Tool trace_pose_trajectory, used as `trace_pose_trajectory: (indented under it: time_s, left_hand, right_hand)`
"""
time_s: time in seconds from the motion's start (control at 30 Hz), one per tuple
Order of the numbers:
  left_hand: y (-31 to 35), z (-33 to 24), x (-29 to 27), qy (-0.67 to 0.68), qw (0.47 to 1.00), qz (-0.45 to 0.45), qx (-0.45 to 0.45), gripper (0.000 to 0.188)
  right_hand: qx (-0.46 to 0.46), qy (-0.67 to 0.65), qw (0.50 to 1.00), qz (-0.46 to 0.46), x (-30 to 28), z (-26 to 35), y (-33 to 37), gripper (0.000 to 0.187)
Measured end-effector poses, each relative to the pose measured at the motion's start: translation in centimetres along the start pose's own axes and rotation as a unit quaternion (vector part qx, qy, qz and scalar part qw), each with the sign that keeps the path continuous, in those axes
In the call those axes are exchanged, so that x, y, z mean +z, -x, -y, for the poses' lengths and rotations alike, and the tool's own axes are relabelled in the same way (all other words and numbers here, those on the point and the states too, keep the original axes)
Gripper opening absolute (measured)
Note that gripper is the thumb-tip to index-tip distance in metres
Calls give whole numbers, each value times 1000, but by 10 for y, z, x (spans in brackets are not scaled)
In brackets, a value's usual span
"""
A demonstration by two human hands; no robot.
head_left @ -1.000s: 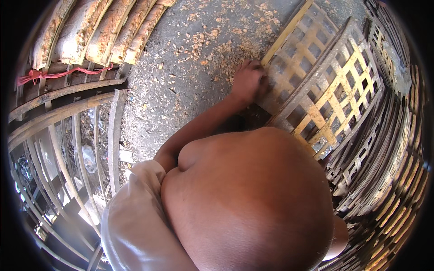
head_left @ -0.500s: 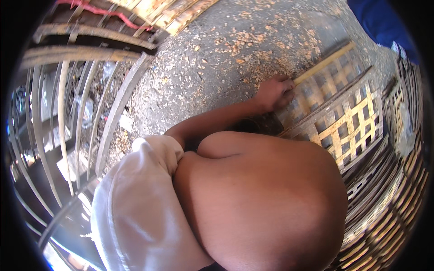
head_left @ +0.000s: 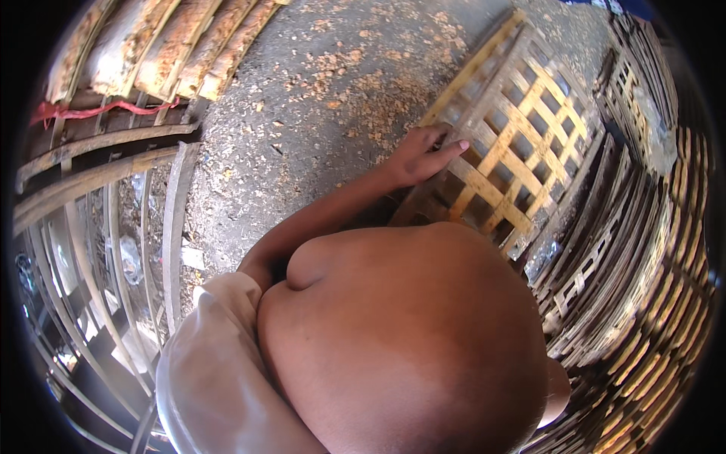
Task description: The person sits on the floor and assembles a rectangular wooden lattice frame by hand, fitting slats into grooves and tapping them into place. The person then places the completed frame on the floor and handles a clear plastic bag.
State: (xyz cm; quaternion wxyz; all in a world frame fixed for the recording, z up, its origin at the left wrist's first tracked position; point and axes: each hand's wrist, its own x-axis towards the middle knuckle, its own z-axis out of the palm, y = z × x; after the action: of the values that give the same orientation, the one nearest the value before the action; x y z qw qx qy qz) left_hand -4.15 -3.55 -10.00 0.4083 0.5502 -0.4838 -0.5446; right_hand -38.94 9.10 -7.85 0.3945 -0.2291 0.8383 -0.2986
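My left hand (head_left: 426, 157) reaches up from the middle and is closed over the near-left edge of a woven bamboo panel (head_left: 522, 140). Its thumb lies on top of the frame, and the other fingers curl at the side. The panel is an open lattice of flat pale strips in a darker wooden frame, tilted across the view. Behind it shows the yellowish edge bar (head_left: 473, 64) of another panel. My right hand is out of sight; bare skin of my body covers the lower middle and hides the panel's near end.
Stacked slatted panels (head_left: 597, 250) fill the right side. On the left stands a slatted bamboo frame (head_left: 113, 250), with a red strip (head_left: 106, 110) tied near slatted pieces (head_left: 174, 45). Grey ground (head_left: 302, 113) with scattered orange-brown bits lies between. Blue cloth shows at the top right.
The view has shifted right. The front lattice panel now sits higher, overlapping the one behind it. My left hand has moved from the rear panel's corner to the front panel's edge, thumb now extended.
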Motion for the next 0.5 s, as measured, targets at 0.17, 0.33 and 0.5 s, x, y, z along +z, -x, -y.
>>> trace_pose_trajectory:
  time_s: [0.17, 0.33, 0.5]
  left_hand:
    - [-20, 8, 36, -17, 998, -1, 68, 32]
    - [-22, 4, 28, -44, 996, -13, 74, 32]
    - [-38, 9, 26, -82, 992, -39, 88, 36]
  right_hand:
    - [96, -152, 984, 11, -20, -4, 18, 66]
    - [5, 21, 999, -41, -8, -6, 18, 65]
    - [-28, 43, 998, -35, -5, -6, 2, 65]
